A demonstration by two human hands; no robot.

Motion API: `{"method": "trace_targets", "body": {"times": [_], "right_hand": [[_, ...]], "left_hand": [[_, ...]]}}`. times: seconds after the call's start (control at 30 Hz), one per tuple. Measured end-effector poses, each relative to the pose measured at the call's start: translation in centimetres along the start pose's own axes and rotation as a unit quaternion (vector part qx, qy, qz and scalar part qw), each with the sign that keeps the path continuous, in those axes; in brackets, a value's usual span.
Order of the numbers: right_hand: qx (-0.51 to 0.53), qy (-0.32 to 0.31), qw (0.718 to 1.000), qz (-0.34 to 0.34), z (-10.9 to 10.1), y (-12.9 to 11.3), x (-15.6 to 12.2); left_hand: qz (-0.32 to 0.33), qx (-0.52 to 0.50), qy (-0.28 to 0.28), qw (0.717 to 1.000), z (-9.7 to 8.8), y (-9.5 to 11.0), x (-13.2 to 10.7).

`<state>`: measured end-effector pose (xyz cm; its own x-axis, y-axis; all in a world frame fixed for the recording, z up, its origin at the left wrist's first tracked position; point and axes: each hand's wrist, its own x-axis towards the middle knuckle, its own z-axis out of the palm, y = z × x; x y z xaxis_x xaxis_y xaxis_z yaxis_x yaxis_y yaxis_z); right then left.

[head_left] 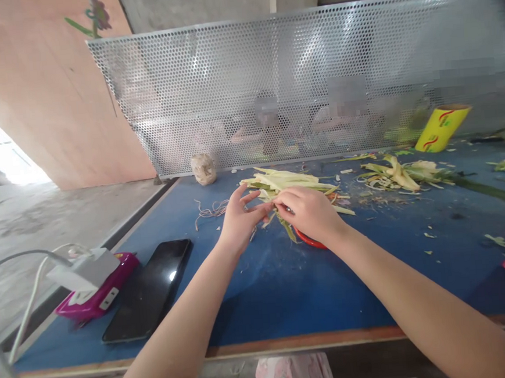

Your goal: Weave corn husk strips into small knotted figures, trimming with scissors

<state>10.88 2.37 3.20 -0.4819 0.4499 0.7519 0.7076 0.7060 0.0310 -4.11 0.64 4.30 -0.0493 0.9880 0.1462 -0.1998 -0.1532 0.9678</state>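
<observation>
Head camera shows me the left hand (239, 219) and the right hand (310, 210) nearly together at the near side of the leaf pile (289, 179), which lies on the table (293, 296). Left fingers are partly spread, right ones curled; what they grip, I cannot tell. The right hand partly covers a red thing (309, 241). Before the pile, I see room until the near edge.

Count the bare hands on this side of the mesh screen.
2. The left hand is near the left end of the pale strips; the right hand, close beside it, partly covers a curved red object. Any others would be out of view.
</observation>
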Motion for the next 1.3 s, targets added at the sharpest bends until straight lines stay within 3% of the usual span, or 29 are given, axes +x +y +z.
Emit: {"method": "trace_targets", "body": {"times": [0.2,0.4,0.57,0.73,0.83,0.97,1.13,1.3], "right_hand": [[-0.048,-0.048,0.998,0.01,0.6,-0.3,-0.1],[-0.004,-0.121,0.992,0.046,0.7,-0.3,-0.2],[0.104,-0.115,0.985,0.075,0.7,0.2,-0.2],[0.153,-0.1,0.98,0.079,0.9,0.4,-0.2],[0.133,-0.104,0.983,0.069,0.9,0.4,-0.2],[0.046,-0.128,0.99,0.034,0.9,0.3,-0.4],[-0.013,-0.111,0.994,-0.003,1.1,0.2,-0.4],[-0.032,-0.098,0.994,0.028,1.6,0.1,-0.4]], "left_hand": [[0.011,0.054,-0.005,0.998,0.0,-0.8,0.2],[0.024,0.123,-0.007,0.992,0.0,-1.3,0.2],[0.011,0.125,0.014,0.992,0.0,-0.9,0.2],[0.02,0.114,-0.005,0.993,-0.2,-0.7,0.1],[0.08,0.159,-0.024,0.984,-0.4,-1.3,0.1],[0.218,0.274,-0.036,0.936,-0.4,-2.7,0.0],[0.217,0.276,-0.012,0.936,-0.1,-3.6,0.1],[0.245,0.317,-0.022,0.916,-0.1,-3.6,-0.1]]}}
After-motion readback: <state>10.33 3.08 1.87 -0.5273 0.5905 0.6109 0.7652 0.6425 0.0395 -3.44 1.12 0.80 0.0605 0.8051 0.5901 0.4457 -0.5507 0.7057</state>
